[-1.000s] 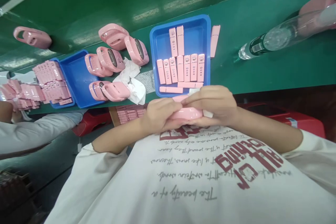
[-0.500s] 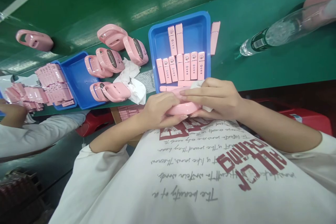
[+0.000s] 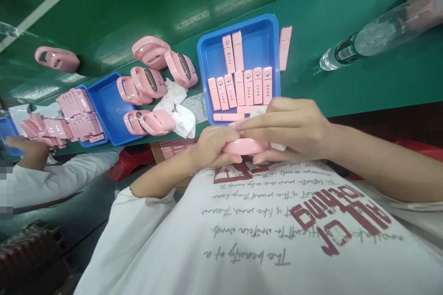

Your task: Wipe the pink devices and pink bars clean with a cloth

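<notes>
Close to my chest, a glossy pink plastic housing (image 3: 247,146) is gripped from both sides, its upper part mostly covered by fingers. My left hand (image 3: 214,146) is closed round one end, thumb along the near side. On the other end, my right hand (image 3: 299,129) presses with its fingers together and also has a white wipe (image 3: 259,111) between it and the housing. Just beyond my hands lies a blue tray (image 3: 205,67) with several slim pink bars (image 3: 248,87) in rows, some showing small round buttons.
Several pink handled housings (image 3: 157,122) stand left of the tray beside crumpled white wipes (image 3: 184,121). Another blue tray (image 3: 116,120) and piled pink bars (image 3: 81,110) lie farther left, near a co-worker's hand (image 3: 34,151). A clear bottle (image 3: 375,37) lies at right.
The view has shifted slightly, so the table's things sit a little farther right. Both hands keep hold of the pink housing, which seems slightly turned. The co-worker's hand shows more.
</notes>
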The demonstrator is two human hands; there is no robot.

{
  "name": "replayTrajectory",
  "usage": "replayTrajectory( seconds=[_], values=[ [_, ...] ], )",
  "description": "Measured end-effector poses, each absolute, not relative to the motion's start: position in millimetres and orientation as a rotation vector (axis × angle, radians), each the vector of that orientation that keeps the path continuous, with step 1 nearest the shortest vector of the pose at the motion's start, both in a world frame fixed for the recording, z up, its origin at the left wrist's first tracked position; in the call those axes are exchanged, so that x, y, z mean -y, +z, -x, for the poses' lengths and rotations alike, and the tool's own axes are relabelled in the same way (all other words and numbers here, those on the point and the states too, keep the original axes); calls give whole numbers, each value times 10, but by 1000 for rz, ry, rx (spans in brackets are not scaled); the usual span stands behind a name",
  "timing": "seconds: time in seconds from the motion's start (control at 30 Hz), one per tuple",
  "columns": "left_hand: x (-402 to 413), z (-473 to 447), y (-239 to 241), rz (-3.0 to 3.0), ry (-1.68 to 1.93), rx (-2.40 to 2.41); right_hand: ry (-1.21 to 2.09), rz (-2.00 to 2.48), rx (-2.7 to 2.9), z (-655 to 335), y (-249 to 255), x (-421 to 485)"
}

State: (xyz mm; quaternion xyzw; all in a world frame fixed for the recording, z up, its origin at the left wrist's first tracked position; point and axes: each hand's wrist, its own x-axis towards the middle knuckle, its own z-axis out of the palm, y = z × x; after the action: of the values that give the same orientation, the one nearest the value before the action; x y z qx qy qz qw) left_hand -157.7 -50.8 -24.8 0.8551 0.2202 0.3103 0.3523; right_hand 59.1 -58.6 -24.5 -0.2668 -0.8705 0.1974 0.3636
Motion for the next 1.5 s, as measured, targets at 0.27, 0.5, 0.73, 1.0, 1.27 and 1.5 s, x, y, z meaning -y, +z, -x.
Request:
replayTrajectory(
  seconds=[0.27, 0.5, 0.73, 1.0, 1.27, 1.5],
  values=[
    [608, 1639, -369, -1982, 844, -619, 800, 967, 2308, -820, -387, 732],
    [594, 1600, -95, -2414, 634, -826, 876, 940, 2180, -697, -417, 817],
    [624, 1594, 45, -2307, 504, -860, 871, 1001, 2144, -675, -306, 882],
    [783, 1692, -138, -2344, 581, -778, 1018, 975, 2092, -607, -349, 937],
    [747, 1667, -145, -2239, 461, -868, 1089, 992, 2026, -586, -434, 917],
    [596, 1748, -234, -1881, 710, -791, 1035, 988, 1891, -709, -546, 884]
  ],
)
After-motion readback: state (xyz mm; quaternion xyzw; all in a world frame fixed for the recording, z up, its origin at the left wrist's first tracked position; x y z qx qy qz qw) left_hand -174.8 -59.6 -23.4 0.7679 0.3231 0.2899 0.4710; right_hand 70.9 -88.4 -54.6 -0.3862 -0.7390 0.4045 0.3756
